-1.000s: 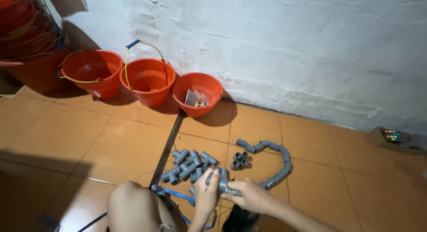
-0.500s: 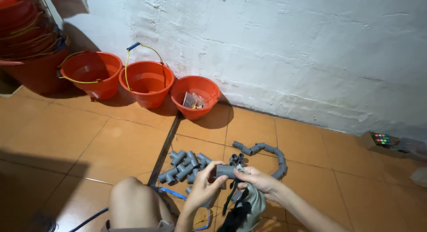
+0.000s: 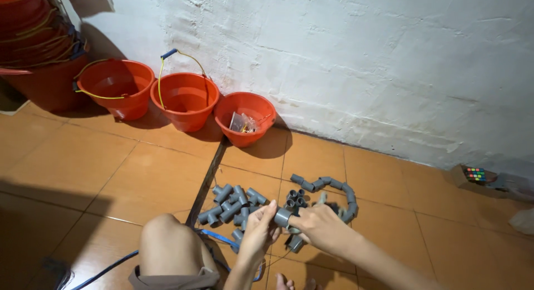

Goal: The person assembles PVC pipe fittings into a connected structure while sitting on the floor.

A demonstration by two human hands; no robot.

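My left hand (image 3: 257, 233) and my right hand (image 3: 318, 227) meet low in the view, both gripping one grey pipe fitting (image 3: 282, 216) held just above the tiled floor. A second grey fitting (image 3: 296, 243) shows beneath my right hand. Left of my hands lies a loose pile of grey pipe pieces (image 3: 232, 204). Behind my right hand a curved chain of joined grey fittings (image 3: 331, 191) rests on the floor, with a small cluster of short couplings (image 3: 296, 199) beside it. My bare knee (image 3: 167, 245) is bent at the lower left.
Three orange buckets stand along the white wall: two with handles (image 3: 114, 87) (image 3: 185, 100), and a smaller one (image 3: 245, 116) holding small packets. More stacked orange buckets (image 3: 33, 40) are at far left. A blue hose (image 3: 217, 237) runs under my knee. A colourful cube puzzle (image 3: 474, 174) lies at right.
The view has shifted down and in slightly. My hands have lifted the grey fitting up from the floor pile and brought it together between them.
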